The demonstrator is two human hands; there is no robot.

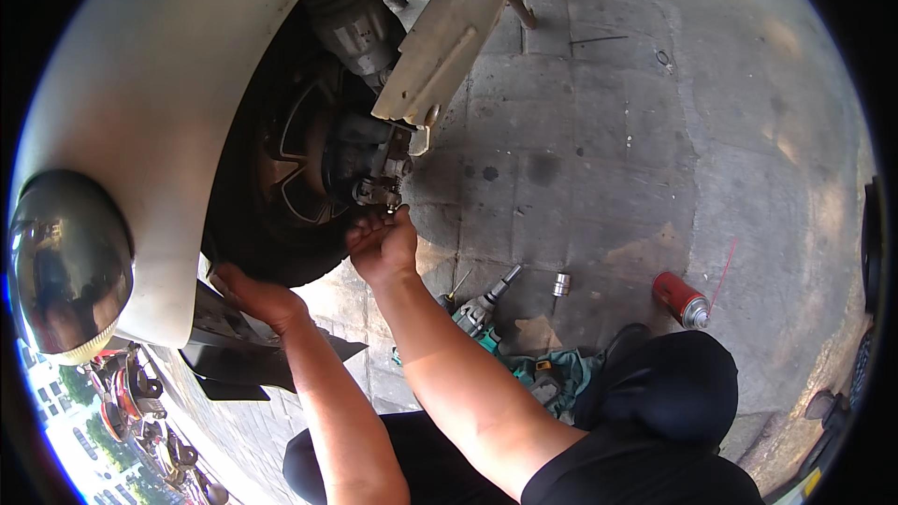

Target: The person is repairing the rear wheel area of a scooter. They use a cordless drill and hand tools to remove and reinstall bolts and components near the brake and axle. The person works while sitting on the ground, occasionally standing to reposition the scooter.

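Observation:
My right hand [383, 245] is raised to the brake arm and spring fittings [379, 192] at the wheel hub. Its fingers are curled, and the fingertips pinch at a small part too hidden to name. Lower on the wheel, my left hand [254, 297] lies stretched out against the edge of the black tyre [295, 262], beside the mudguard; some of its fingers are hidden. The spoked wheel rim [297, 145] sits inside a pale body panel [168, 75]. A shock absorber [360, 37] runs down to the hub, next to a scuffed light metal cover [449, 42].
On the paving lie a power wrench [479, 310], a loose socket [561, 284], a screwdriver [453, 292] and a red spray can [680, 299] with a thin straw. A dark rounded lamp [70, 262] juts out at left. My dark-clothed knee [669, 383] is close by the tools.

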